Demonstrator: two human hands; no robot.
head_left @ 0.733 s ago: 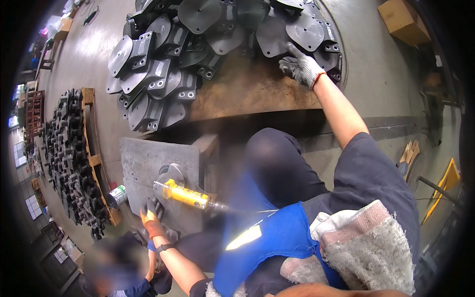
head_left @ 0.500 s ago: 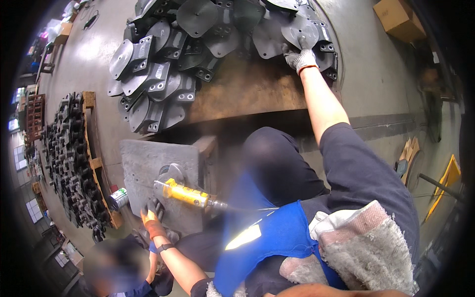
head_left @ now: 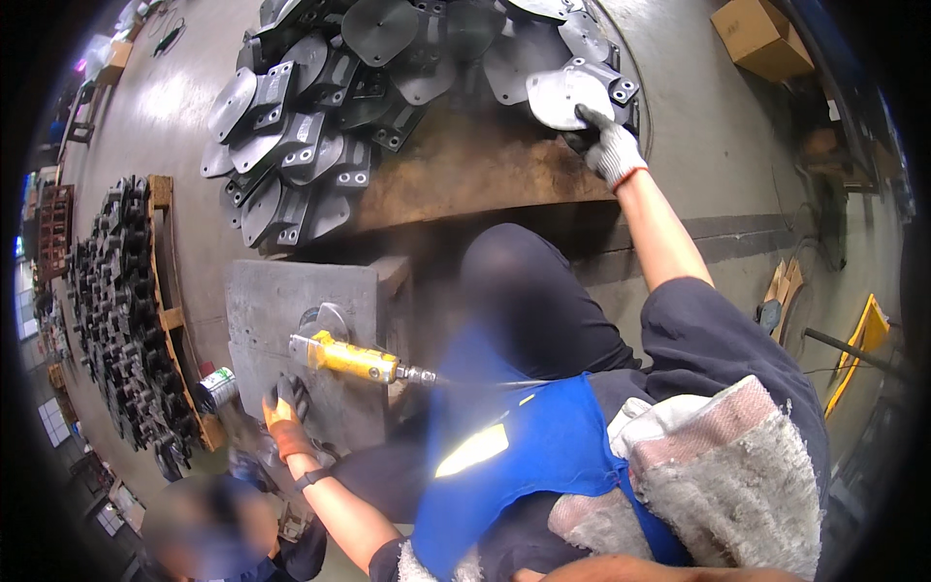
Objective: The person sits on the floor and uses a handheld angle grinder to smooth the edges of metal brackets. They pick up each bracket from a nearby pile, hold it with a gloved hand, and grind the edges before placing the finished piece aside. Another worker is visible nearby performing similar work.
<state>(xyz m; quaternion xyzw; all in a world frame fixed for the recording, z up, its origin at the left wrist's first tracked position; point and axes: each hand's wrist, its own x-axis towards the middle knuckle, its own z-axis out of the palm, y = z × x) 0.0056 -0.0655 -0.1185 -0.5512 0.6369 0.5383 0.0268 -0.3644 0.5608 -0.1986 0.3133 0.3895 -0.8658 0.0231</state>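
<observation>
My right hand, in a white knitted glove with grey fingers, grips the edge of a metal bracket with a round plate. That bracket lies tilted at the near right end of a heap of dark metal brackets. My left hand, in an orange and grey glove, rests with fingers stretched out by the near left corner of a grey steel work plate. Just beyond it, a yellow air grinder with a disc guard lies on the plate, its hose running toward my blue apron.
A bare brown board carries the heap. Left of the work plate stand a can and a wooden pallet stacked with dark parts. Another person is at the lower left. A cardboard box sits far right.
My right hand has drawn the bracket nearer and left, tilting its round plate. My left hand stays by the plate's edge. The view has shifted slightly.
</observation>
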